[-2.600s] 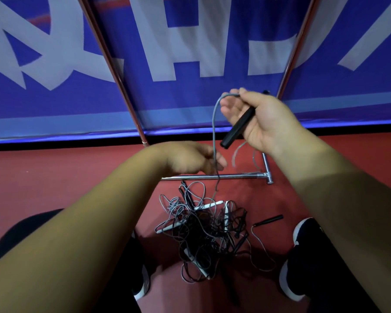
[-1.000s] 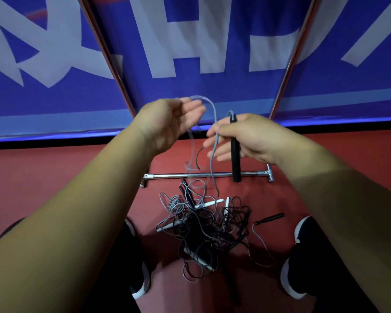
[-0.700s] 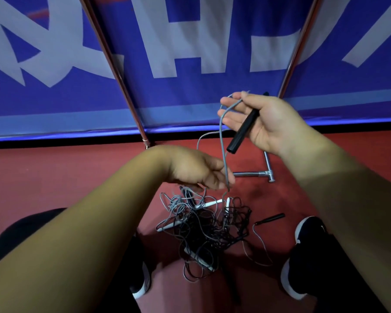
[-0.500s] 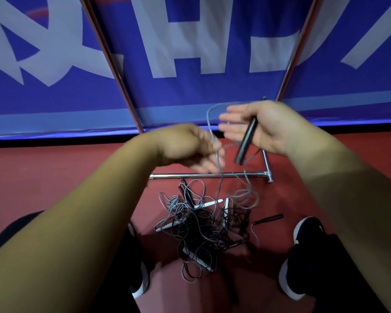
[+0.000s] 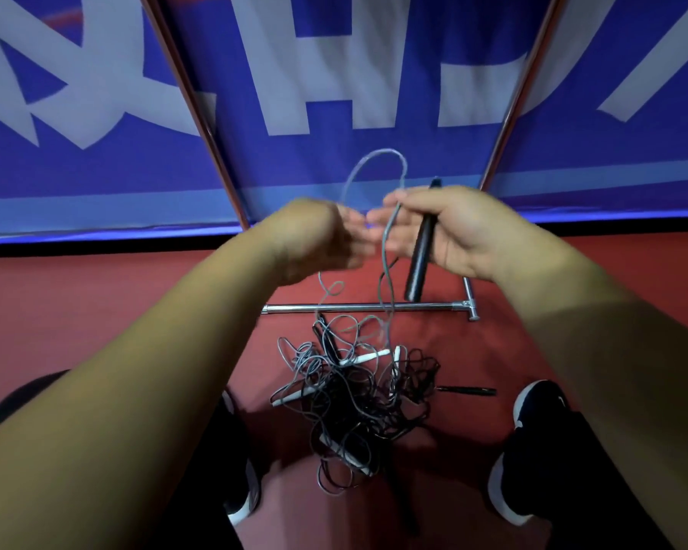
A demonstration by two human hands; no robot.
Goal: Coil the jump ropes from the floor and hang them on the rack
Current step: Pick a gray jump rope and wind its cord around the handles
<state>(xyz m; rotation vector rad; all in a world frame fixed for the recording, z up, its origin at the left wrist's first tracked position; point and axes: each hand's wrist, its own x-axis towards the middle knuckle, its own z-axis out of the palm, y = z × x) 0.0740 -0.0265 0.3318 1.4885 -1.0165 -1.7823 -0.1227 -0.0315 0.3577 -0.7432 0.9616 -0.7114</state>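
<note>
My right hand (image 5: 453,228) grips a black handle (image 5: 418,267) of a grey jump rope, with cord strands held against its fingers. A loop of the grey cord (image 5: 386,152) arches up between both hands. The left end of that loop is pinched by my left hand (image 5: 322,236), which is blurred and close beside the right one. From the hands the cord hangs down into a tangled pile of grey and black ropes (image 5: 354,394) on the red floor. The rack's chrome base bar (image 5: 358,308) lies just behind the pile.
Two slanted rack poles (image 5: 183,93) (image 5: 521,89) rise in front of a blue banner wall. A loose black handle (image 5: 467,390) lies right of the pile. My shoes (image 5: 241,478) (image 5: 533,442) flank the pile on the floor.
My left hand has risen from the low cord to meet the right hand, throwing a taller loop above both. The right hand keeps the handle, which now points downward.
</note>
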